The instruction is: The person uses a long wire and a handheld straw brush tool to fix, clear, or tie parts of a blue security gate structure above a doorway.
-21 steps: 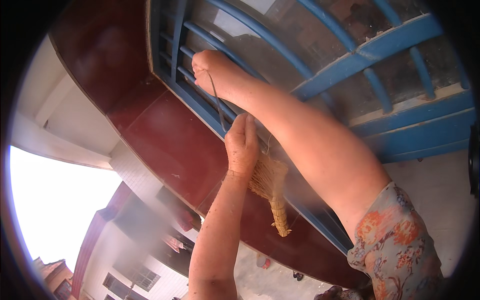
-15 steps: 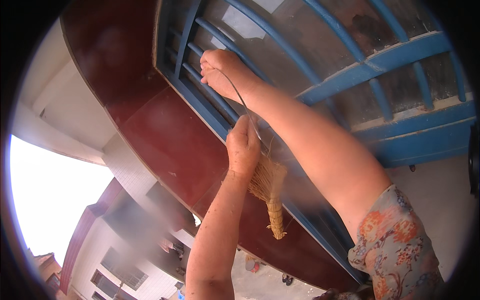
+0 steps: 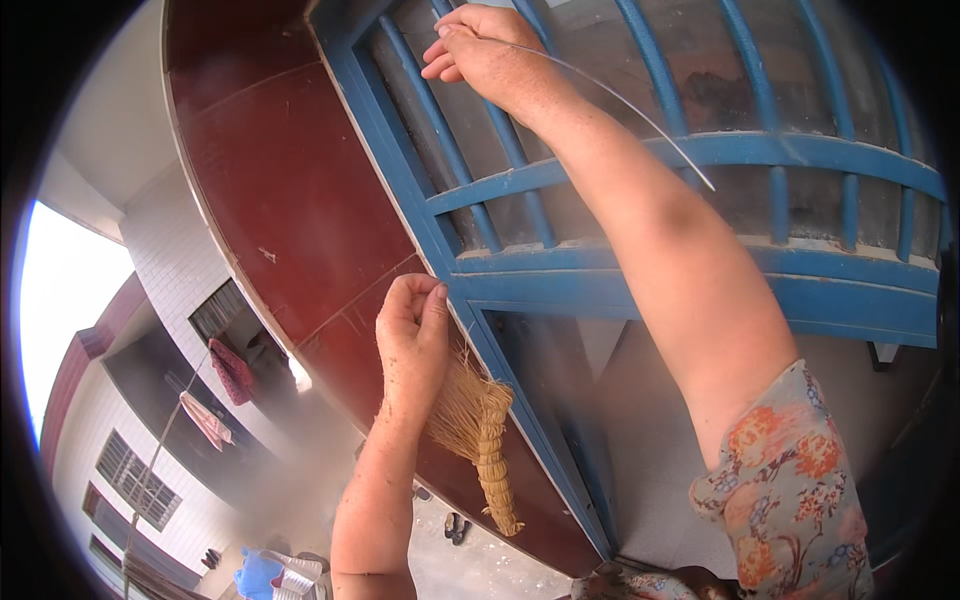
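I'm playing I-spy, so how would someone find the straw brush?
Find the big blue barred door, then the dark red wall along its left edge. Follow that red down to just right of the person's left forearm, and there's the straw brush. It's yellowish, with bristles fanning from a bound handle, unlike the smooth red and blue beside it.

Decent gap between left grip and right grip, but blue bars block behind the right and a straw broom crowds below the left.
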Demonstrator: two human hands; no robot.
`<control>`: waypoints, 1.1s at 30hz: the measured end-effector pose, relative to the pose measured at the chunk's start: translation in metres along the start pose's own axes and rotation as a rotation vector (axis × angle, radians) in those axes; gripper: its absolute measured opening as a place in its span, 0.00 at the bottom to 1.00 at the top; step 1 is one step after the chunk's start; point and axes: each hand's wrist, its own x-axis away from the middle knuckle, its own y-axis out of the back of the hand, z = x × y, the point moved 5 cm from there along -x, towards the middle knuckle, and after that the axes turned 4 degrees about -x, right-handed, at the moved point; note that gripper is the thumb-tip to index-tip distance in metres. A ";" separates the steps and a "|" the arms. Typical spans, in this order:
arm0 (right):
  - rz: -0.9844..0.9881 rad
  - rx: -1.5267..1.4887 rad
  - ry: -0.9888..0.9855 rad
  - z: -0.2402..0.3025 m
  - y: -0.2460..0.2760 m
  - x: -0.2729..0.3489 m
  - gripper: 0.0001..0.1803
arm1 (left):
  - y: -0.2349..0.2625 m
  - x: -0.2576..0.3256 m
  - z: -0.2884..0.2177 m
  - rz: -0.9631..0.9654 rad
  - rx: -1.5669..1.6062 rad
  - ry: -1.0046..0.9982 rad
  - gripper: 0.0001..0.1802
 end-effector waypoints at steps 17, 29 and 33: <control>0.117 0.029 -0.079 -0.015 0.003 0.004 0.16 | -0.033 -0.057 0.041 0.318 -0.464 -0.208 0.13; 0.133 0.116 -0.263 -0.008 0.002 0.000 0.15 | -0.003 -0.092 0.018 0.106 -0.404 -0.131 0.13; 0.199 0.268 -0.285 -0.006 -0.006 -0.006 0.14 | -0.004 -0.098 0.024 0.074 -0.374 -0.119 0.12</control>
